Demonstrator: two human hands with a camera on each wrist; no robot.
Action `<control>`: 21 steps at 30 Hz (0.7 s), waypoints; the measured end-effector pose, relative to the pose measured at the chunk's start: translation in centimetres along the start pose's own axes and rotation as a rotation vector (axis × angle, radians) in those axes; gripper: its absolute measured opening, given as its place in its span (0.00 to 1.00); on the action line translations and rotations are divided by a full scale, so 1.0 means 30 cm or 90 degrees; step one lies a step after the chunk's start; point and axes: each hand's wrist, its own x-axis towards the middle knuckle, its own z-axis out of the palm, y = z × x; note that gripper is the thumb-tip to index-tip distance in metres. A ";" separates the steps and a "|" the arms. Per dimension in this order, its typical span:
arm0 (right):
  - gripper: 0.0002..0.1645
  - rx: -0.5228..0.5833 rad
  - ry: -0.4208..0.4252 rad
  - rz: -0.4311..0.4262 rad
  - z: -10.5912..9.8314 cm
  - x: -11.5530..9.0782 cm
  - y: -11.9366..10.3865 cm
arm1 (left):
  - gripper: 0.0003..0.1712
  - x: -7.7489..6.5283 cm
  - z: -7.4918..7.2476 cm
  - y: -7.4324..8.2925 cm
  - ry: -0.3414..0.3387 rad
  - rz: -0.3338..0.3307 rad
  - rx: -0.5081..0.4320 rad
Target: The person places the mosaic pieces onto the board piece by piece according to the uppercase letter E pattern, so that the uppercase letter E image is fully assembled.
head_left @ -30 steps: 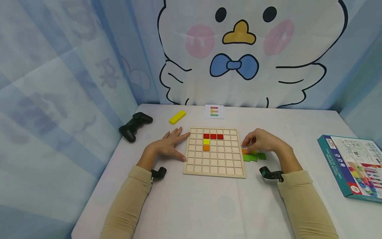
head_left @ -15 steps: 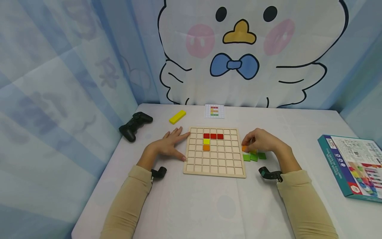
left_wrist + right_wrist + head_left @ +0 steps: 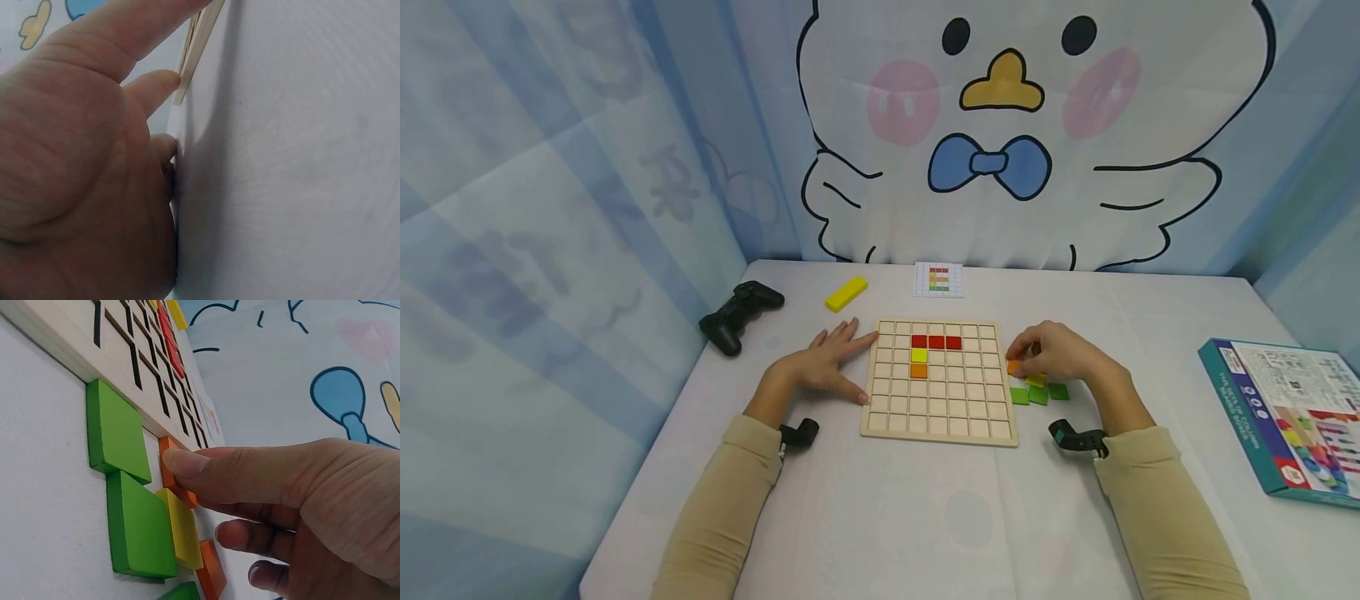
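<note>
My right hand pinches an orange square tile beside the right edge of a wooden grid board. Around those fingers lie green tiles, a yellow tile and a second orange tile. My left hand is spread along the board's left side, thumb and a fingertip right at its edge. In the left wrist view a finger meets the board's side. Set in the grid are three red tiles, a yellow tile and an orange tile.
Behind the board lies a small pattern card with coloured squares. A yellow block and a black game controller are at the back left. On the right is a teal-edged box. Patterned curtains stand behind the table.
My right hand has shifted slightly away from me, and the pinched orange tile has come away from the green tile beside it. My left hand and the board have stayed put.
</note>
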 end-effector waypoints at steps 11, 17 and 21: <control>0.07 0.003 0.000 -0.023 0.003 0.004 0.002 | 0.68 0.000 -0.001 0.001 -0.002 -0.004 0.000; 0.08 0.002 0.026 -0.033 0.009 0.009 0.004 | 0.68 0.001 0.001 -0.001 0.000 -0.003 0.001; 0.09 -0.002 0.042 -0.044 0.012 0.010 0.008 | 0.68 0.001 0.002 -0.001 0.000 -0.002 0.001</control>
